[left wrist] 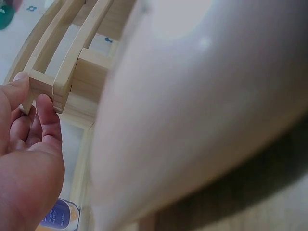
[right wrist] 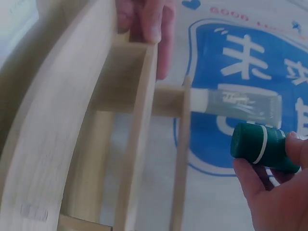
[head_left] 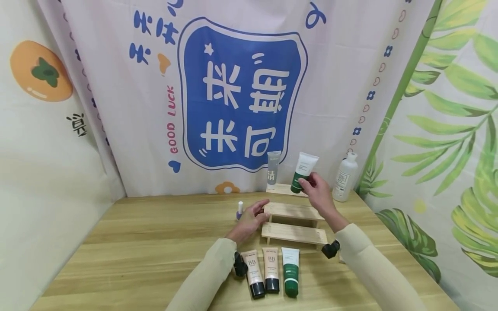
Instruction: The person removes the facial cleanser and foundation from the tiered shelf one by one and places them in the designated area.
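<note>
My right hand holds a white and green squeeze tube over the right part of the top tier of a stepped wooden stand. Its green cap points down, apart from the wood. My left hand grips the stand's left end, thumb and fingers about the end of a tier in the left wrist view. A grey translucent tube stands upright on the top tier's left part. Just left of the stand is a small nail polish bottle with a white cap; its label shows in the left wrist view.
In front of the stand lie two beige BB tubes with black caps and another white and green tube. A white bottle stands at the back right. A printed curtain hangs behind the wooden table.
</note>
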`<action>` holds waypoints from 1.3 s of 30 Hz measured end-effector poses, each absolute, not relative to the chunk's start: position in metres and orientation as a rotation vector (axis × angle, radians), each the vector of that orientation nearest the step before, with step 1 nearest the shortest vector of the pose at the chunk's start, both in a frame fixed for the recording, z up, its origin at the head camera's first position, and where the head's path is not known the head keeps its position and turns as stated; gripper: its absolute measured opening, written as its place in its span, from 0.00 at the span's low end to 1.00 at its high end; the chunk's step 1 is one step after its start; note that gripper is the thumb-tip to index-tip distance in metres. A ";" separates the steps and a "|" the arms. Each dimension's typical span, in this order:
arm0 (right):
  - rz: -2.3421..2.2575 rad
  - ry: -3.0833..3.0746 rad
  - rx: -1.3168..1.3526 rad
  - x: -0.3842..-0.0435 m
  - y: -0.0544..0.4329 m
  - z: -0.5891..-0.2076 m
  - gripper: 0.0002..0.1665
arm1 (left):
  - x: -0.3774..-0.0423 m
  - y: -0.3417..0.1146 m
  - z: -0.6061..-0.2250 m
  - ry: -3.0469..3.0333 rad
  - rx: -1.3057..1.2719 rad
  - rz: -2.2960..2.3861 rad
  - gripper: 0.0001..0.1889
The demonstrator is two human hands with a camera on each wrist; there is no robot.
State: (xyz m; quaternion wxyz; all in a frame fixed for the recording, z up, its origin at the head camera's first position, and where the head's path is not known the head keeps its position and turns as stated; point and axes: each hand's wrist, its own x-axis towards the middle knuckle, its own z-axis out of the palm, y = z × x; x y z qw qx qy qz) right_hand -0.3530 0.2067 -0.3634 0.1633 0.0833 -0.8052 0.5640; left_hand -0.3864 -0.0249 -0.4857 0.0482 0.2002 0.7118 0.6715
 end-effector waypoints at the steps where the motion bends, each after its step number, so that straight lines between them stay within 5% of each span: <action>1: 1.640 -2.281 0.250 -0.347 0.208 -0.361 0.26 | -0.386 -0.025 -0.485 2.169 0.614 2.045 0.30; 18: 1.863 -2.450 0.156 -0.239 0.224 -0.381 0.27 | -0.387 -0.026 -0.483 2.226 0.654 1.993 0.29; 32: 1.858 -2.810 0.071 -0.194 0.231 -0.436 0.31 | -0.382 -0.027 -0.481 2.223 0.612 2.008 0.29; 39: 1.937 -2.859 0.139 -0.191 0.230 -0.448 0.23 | -0.383 -0.028 -0.482 2.237 0.647 1.996 0.27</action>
